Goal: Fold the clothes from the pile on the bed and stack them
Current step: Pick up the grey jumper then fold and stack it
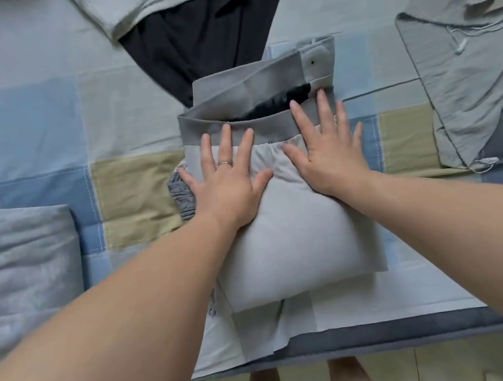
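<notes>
Bed (41, 129): hands (229, 180) (330, 153) flat atop grey garment (298, 235)

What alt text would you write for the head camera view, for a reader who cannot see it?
The left hand and right hand press flat, fingers spread, on a folded light grey garment topping a small stack on a patchwork bed cover. A black garment lies beyond, a grey-green shirt at right.
</notes>
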A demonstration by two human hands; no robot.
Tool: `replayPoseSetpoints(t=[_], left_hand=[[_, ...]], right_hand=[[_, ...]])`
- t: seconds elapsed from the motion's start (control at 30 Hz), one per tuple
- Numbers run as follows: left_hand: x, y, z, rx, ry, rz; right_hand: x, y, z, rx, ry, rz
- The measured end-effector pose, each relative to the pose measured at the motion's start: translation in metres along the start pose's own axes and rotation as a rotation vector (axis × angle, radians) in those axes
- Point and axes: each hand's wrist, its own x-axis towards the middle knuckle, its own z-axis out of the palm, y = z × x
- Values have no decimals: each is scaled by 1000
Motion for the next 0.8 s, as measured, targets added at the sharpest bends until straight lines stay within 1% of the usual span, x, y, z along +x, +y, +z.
replayPoseSetpoints(t=[0.1, 0.17, 0.2, 0.27, 0.33, 0.4, 0.47, 0.57, 0.63, 0.7, 0.8], left_hand=[[-1, 1, -2, -14, 37, 4], [-9, 1, -8, -16, 106, -13], [-15, 2, -12, -24, 161, -59], [-28, 0, -18, -115, 260, -253], [-39, -4, -22, -358, 268, -490], [-47, -8, -23, -634, 214, -610], [-50, -14, -21, -823, 174, -662], [-48, -19, -29, -1072, 73, -743], [-51, -20, -38, -1168, -58, -706], [-65, -18, -53, -1228, -158, -643], [-91, -10, -92, -1302, -196, -549]], right_hand=[[0, 2, -2, 8, 9, -21], [-7, 2, -10, 127, -6, -10], [-11, 5, -14, 212, -21, 13], [-20, 12, -23, 385, -43, 100], [-23, 22, -29, 514, -70, 200], [-24, 27, -33, 655, -115, 282], [-24, 31, -35, 815, -173, 380], [-26, 32, -39, 974, -289, 455], [-30, 32, -44, 1037, -314, 485], [-40, 31, -57, 1092, -293, 485], [-59, 26, -98, 1132, -288, 427]])
